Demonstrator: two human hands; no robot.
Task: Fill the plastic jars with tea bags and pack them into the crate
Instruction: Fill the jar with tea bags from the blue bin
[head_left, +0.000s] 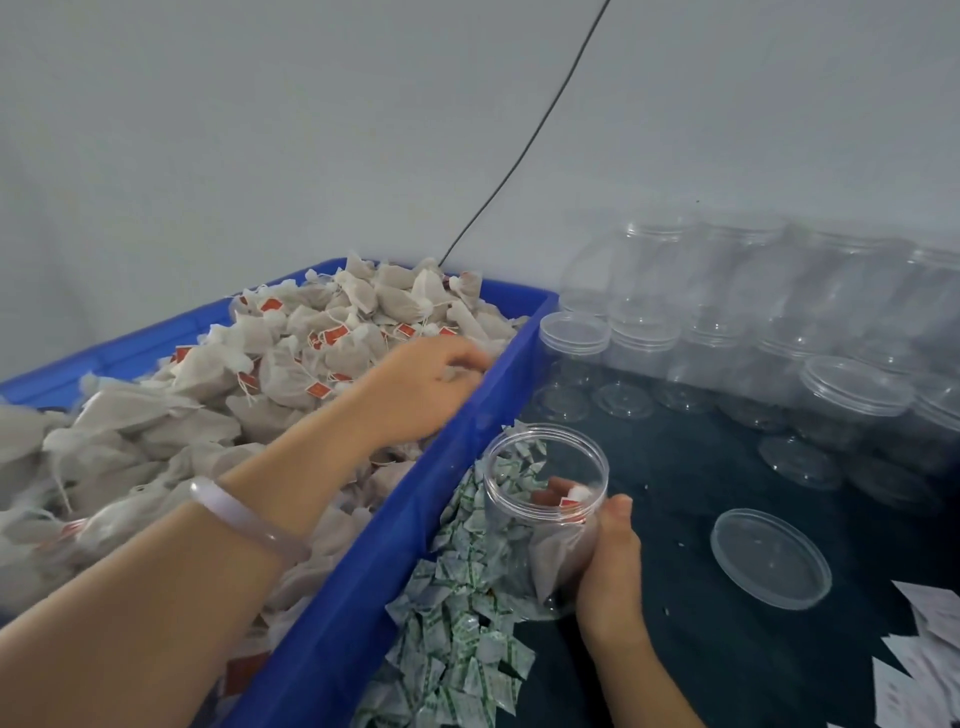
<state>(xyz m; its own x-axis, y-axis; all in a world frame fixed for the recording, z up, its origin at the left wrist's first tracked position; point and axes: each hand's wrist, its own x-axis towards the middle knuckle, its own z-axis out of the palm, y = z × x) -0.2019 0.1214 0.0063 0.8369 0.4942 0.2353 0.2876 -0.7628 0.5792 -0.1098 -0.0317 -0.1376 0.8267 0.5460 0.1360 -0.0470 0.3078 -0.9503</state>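
Note:
A blue crate (395, 525) on the left is heaped with beige tea bags (291, 353) that carry red tags. My left hand (421, 389) reaches over the heap near the crate's right wall, its fingers curled round a tea bag. My right hand (608, 561) grips an open clear plastic jar (545, 499), tilted towards the crate, with a few tea bags inside. The jar's clear lid (769, 558) lies flat on the dark table to the right.
Several closed empty clear jars (727, 332) are stacked in rows at the back right against the wall. A pile of small green-and-white sachets (462, 623) lies beside the crate. White paper slips (924, 654) sit at the lower right. A black cable (524, 150) runs up the wall.

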